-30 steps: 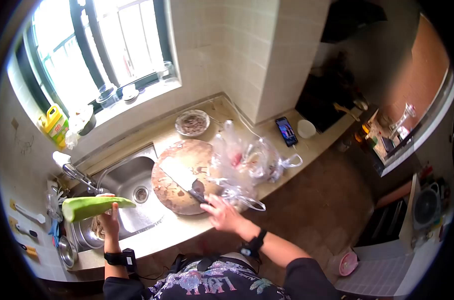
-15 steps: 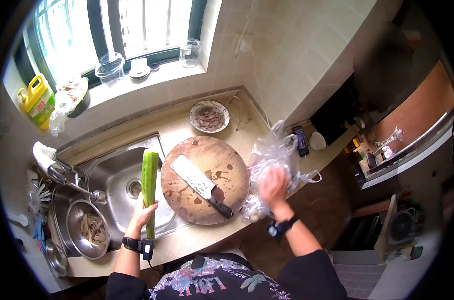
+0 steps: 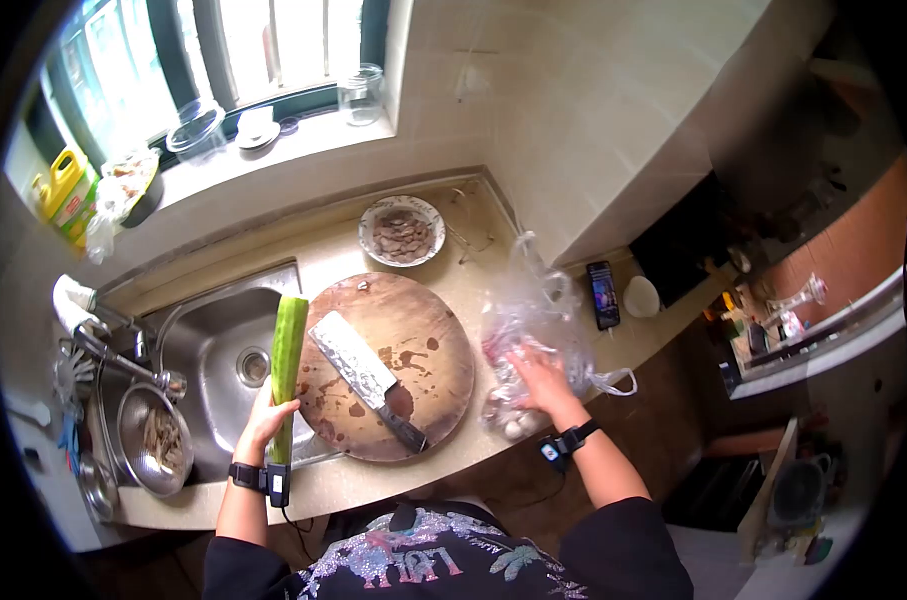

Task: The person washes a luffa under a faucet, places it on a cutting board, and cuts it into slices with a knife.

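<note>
My left hand (image 3: 266,420) is wrapped round the lower part of a long green gourd (image 3: 288,350), held upright between the sink and the chopping board. My right hand (image 3: 540,378) lies with fingers spread on a clear plastic bag (image 3: 533,310) at the counter's right; its fingertips are partly lost against the plastic. Pale round pieces (image 3: 518,425) show at the bag's lower end. On the round wooden chopping board (image 3: 438,340) rests a cleaver (image 3: 358,362), its handle pointing toward me.
A patterned bowl of sliced meat (image 3: 403,232) stands behind the board. Left is a steel sink (image 3: 208,350) with a colander (image 3: 178,475) of greyish food. A phone (image 3: 602,295) and a white cup (image 3: 640,297) are at right. Jars (image 3: 361,95) line the windowsill.
My right hand has settled from a blurred motion over the bag to resting on it with fingers spread. The left hand keeps hold of the gourd. The view has shifted slightly.
</note>
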### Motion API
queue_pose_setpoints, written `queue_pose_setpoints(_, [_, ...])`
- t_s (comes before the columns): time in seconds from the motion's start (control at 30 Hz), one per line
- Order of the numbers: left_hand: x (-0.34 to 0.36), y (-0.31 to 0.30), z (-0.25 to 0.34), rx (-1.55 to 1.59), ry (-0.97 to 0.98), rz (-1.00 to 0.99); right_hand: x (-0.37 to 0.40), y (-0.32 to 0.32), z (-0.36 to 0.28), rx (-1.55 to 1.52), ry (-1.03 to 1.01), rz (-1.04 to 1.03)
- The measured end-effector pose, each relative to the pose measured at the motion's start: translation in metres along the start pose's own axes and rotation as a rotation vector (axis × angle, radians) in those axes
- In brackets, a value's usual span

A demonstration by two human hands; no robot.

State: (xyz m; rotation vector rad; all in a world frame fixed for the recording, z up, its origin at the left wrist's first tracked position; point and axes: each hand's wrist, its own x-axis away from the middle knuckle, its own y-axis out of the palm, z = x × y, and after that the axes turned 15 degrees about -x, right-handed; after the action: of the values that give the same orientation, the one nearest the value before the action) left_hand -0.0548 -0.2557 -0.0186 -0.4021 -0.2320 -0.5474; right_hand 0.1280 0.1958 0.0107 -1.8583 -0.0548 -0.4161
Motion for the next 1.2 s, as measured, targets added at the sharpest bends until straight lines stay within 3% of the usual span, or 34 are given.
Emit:
queue_pose_setpoints(0.13, [0.007, 0.013, 0.007, -0.036, 0.036, 0.044, -0.01, -0.011, 0.027, 0.042, 0.032, 0.002])
queue_pose_setpoints(0.23, [0.011, 0.023, 0.009, -0.053, 0.036, 0.073, -0.006, -0.027, 0.01, 0.049, 0.047, -0.066])
queue_pose_setpoints(0.3, [0.013, 0.028, 0.011, -0.042, 0.02, 0.069, 0.01, -0.04, -0.023, 0.065, -0.051, -0.045])
queue_pose_setpoints(0.37, [0.013, 0.032, 0.01, -0.051, -0.012, 0.068, 0.017, -0.037, -0.061, -0.225, -0.339, 0.265])
queue_pose_setpoints(0.43, [0.014, 0.032, 0.016, -0.11, -0.007, 0.04, 0.018, -0.005, -0.094, -0.467, -0.539, 0.283])
queue_pose_setpoints(0.53, [0.016, 0.028, 0.018, -0.086, -0.021, 0.042, 0.019, 0.039, -0.148, -0.357, -0.507, 0.186])
queue_pose_setpoints(0.63, [0.017, 0.011, -0.002, -0.093, -0.073, 0.085, -0.003, 0.077, -0.16, -0.283, -0.466, 0.135])
queue_pose_setpoints(0.7, [0.016, -0.005, -0.006, -0.334, -0.089, 0.184, -0.01, 0.082, -0.167, -0.346, -0.32, 0.152])
queue_pose_setpoints(0.77, [0.026, -0.013, 0.025, -0.44, -0.1, 0.225, -0.014, 0.066, -0.165, -0.54, -0.105, 0.088])
queue_pose_setpoints(0.83, [0.029, -0.016, 0.037, -0.533, 0.08, 0.197, -0.012, 0.051, -0.153, -0.715, -0.158, 0.192])
queue_pose_setpoints(0.9, [0.025, -0.013, 0.04, -0.684, 0.137, 0.076, -0.004, 0.043, -0.136, -0.903, -0.148, 0.239])
queue_pose_setpoints(0.93, [0.021, -0.007, 0.047, -0.805, 0.124, 0.018, 0.001, 0.044, -0.126, -0.917, -0.09, 0.272])
queue_pose_setpoints(0.97, [0.017, 0.002, 0.057, -0.924, 0.111, -0.041, 0.004, 0.042, -0.118, -0.98, -0.234, 0.395])
queue_pose_setpoints(1.03, [0.005, 0.027, 0.067, -0.993, 0.158, -0.095, 0.015, 0.032, -0.096, -1.126, 0.039, 0.229])
queue_pose_setpoints(1.1, [-0.009, 0.054, 0.071, -1.059, 0.229, -0.119, 0.025, 0.025, -0.086, -1.163, -0.04, 0.351])
queue_pose_setpoints(1.2, [-0.031, 0.089, 0.062, -1.042, 0.35, -0.076, 0.039, 0.01, -0.089, -1.006, -0.05, 0.347])
